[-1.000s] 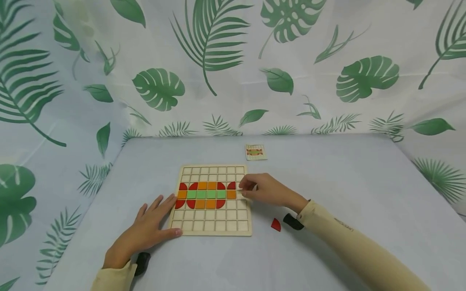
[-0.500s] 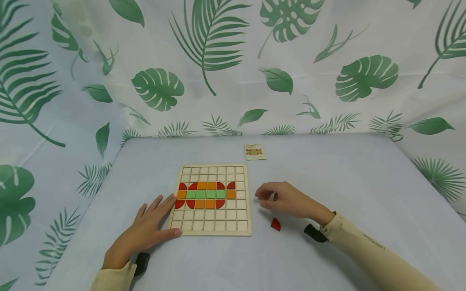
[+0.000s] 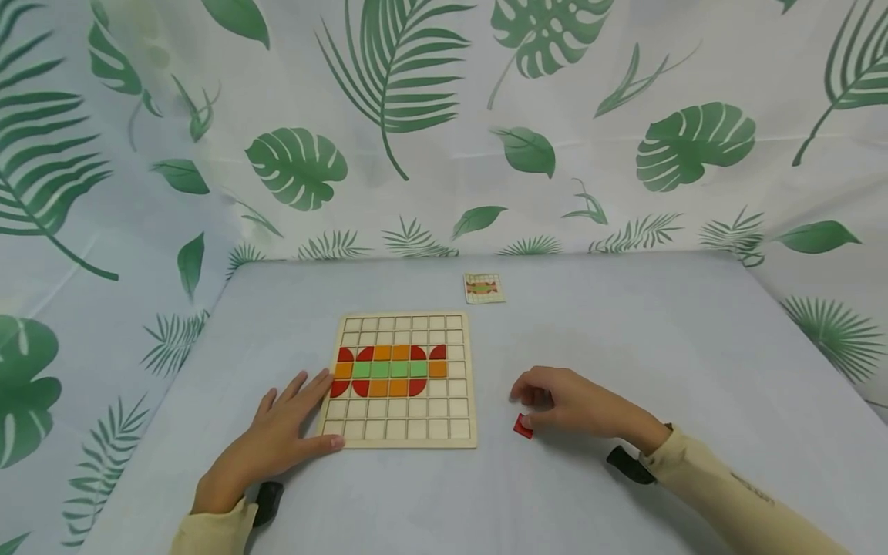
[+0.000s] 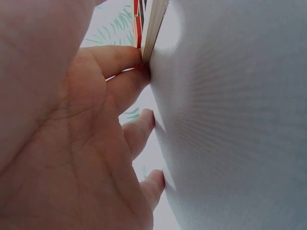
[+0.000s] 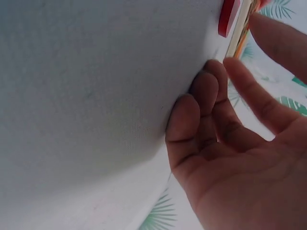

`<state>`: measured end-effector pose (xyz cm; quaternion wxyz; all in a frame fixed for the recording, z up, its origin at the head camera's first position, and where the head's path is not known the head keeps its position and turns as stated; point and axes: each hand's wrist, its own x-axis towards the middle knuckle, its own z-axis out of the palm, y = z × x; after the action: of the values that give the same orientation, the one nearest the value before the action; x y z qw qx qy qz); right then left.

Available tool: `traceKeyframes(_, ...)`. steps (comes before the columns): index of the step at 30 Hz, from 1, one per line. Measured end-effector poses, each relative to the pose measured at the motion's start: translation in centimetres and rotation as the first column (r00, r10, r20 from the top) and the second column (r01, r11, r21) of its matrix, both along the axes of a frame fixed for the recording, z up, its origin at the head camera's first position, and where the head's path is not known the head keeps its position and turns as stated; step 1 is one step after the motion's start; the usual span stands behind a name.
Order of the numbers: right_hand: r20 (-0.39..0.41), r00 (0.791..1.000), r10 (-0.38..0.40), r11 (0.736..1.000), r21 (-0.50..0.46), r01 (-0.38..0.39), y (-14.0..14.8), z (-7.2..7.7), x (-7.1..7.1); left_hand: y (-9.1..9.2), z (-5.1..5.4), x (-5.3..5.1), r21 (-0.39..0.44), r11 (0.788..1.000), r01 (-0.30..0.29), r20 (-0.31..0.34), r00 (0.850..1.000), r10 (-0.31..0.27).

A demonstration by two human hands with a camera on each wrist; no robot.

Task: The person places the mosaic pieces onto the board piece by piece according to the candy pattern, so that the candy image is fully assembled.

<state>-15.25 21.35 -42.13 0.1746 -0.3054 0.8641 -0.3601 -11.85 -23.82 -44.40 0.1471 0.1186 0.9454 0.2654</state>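
A wooden grid board [image 3: 405, 428] lies on the table, with red quarter-round, orange and green square tiles [image 3: 380, 369] across its middle rows. My left hand [image 3: 274, 432] lies with spread fingers at the board's left edge, the thumb at its near left corner. In the left wrist view, fingertips [image 4: 136, 57] touch the board's side. Right of the board, my right hand [image 3: 576, 401] is low over the table around a loose red tile [image 3: 523, 426]. The right wrist view shows this red tile [image 5: 228, 19] apart from the thumb and the loosely bent fingers, whose tips rest by the cloth.
A small pattern card [image 3: 483, 288] lies behind the board, printed with a similar coloured design. Pale cloth covers the table [image 3: 624, 324], and a leaf-printed curtain [image 3: 444, 154] hangs behind it and at the sides.
My right hand has left the board's right side and moved right and nearer to the loose red tile. The left hand has stayed in place.
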Motion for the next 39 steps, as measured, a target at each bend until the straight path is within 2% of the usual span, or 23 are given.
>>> traceKeyframes(9,-0.006,0.997,0.075,0.997,0.027,-0.075,0.4,-0.4,0.2,-0.3,-0.2,0.1,0.012,1.000,0.001,-0.004,1.000,-0.001)
traceKeyframes(21,-0.029,0.995,0.090,0.996,0.014,-0.090,0.1,-0.2,0.7,-0.1,-0.1,0.0,0.001,1.000,-0.003,0.000,1.000,0.003)
traceKeyframes(33,0.006,0.988,0.157,0.988,-0.011,-0.157,0.3,-0.2,0.0,-0.2,-0.2,-0.1,-0.007,1.000,-0.003,-0.006,1.000,0.003)
traceKeyframes(39,0.039,0.993,0.108,0.993,-0.057,-0.106,0.0,-0.3,-0.5,-0.2,-0.2,0.0,-0.006,1.000,-0.007,0.003,1.000,0.007)
